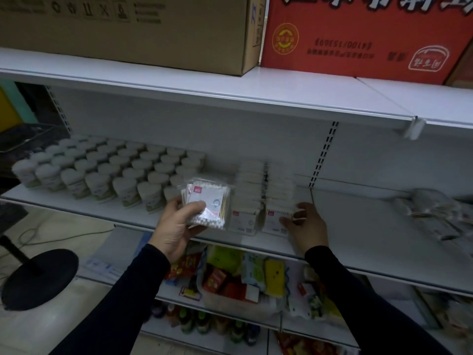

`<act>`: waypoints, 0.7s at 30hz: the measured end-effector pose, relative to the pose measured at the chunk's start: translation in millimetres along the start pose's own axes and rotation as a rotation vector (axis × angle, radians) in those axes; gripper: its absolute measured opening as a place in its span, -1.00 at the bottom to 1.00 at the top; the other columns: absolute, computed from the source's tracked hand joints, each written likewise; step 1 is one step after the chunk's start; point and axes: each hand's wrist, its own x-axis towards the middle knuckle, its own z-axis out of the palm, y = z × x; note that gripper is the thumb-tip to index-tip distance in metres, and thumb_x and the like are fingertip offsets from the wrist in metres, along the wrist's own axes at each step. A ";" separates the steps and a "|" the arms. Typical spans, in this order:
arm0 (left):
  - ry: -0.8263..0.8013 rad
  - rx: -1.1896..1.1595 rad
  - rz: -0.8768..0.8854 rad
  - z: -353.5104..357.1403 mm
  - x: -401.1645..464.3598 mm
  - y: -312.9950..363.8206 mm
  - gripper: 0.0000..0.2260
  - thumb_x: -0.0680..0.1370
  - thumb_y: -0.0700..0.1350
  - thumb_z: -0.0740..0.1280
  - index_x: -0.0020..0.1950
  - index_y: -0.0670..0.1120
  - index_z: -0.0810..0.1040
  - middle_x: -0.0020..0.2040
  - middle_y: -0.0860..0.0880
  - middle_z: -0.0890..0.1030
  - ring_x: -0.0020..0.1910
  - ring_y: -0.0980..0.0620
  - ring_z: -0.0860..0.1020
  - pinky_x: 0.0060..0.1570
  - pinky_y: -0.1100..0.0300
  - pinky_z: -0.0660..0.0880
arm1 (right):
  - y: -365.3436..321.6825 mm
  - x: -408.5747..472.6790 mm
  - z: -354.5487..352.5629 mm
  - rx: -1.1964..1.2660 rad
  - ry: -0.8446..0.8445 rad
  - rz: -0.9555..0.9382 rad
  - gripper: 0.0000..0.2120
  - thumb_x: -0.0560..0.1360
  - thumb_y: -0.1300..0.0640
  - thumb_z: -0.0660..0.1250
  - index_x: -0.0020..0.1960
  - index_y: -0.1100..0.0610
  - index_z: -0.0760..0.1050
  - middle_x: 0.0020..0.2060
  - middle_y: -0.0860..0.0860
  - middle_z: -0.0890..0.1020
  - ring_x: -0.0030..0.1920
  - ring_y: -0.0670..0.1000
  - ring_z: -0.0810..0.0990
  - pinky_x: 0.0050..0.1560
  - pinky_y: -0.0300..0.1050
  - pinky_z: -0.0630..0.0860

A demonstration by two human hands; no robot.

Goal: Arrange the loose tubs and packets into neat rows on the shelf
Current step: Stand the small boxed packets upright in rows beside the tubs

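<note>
The slippery packets (204,201) pinched in the left hand (176,224) could fan out and spill if the thumb loosens. The right hand (305,224), fingers loosely spread, touching the right packet row (277,201), could topple it. The held packets sit at 1 o'clock of the left palm, above the shelf (358,226) front, tubs (107,167) at 10 o'clock.

White metal shelving (358,213) under dim light, slotted uprights (323,152) on the back panel. Brown carton (128,29) and red carton (358,39) up top. Black round stand base (38,278) on pale floor (64,226) at left.
</note>
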 end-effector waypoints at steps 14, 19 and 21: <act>-0.099 0.094 0.046 79.2 -8.1 -22.4 -0.45 0.39 -0.27 0.50 0.32 -0.10 0.38 0.14 -0.15 0.63 0.00 -0.07 0.67 -0.18 0.09 0.60 | -64.5 -26.0 -24.2 0.149 -0.311 -0.194 -0.49 0.37 -0.41 0.29 -0.12 0.06 0.53 -0.23 0.02 0.63 -0.18 0.01 0.62 -0.11 -0.01 0.55; -0.114 0.057 0.050 91.6 -7.7 -24.0 -0.48 0.44 -0.12 0.48 0.34 -0.07 0.39 0.19 -0.13 0.62 0.10 -0.10 0.64 0.00 -0.07 0.61 | -70.2 -20.6 -28.5 0.269 -0.304 -0.177 -0.58 0.42 -0.13 0.45 -0.09 0.25 0.54 -0.26 0.06 0.67 -0.21 0.08 0.65 -0.16 0.02 0.58; -0.091 0.047 0.030 91.3 -4.5 -24.9 -0.49 0.48 -0.03 0.45 0.38 -0.06 0.39 0.23 -0.13 0.60 0.13 -0.13 0.63 0.04 -0.13 0.59 | -67.4 -18.7 -28.6 0.292 -0.323 -0.169 -0.55 0.40 -0.12 0.47 -0.03 0.28 0.54 -0.20 0.10 0.69 -0.17 0.10 0.67 -0.11 0.06 0.60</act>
